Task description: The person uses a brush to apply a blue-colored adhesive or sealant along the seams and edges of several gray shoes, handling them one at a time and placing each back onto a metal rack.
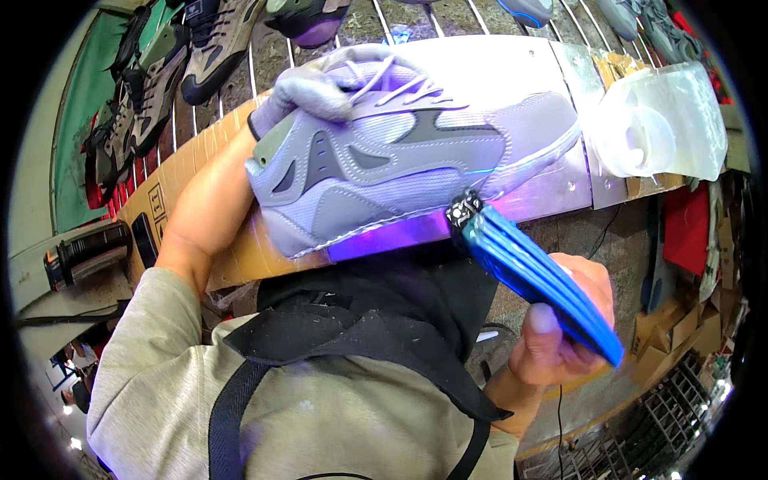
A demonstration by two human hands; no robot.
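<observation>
Lying across the bench's point(552, 188) near edge: grey-lilac mesh sneaker point(408, 160), gloved left hand point(316, 88) tucked inside, steadying it sideways; right hand point(560, 332) clenching blue ribbed torch point(536, 272), casting violet light along the sole.

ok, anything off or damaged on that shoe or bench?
No damage visible. The grey shoe lies on its side, gripped by the left hand. The right hand aims a blue lamp tool at its sole; purple glow there comes from that tool, not a spill.
</observation>
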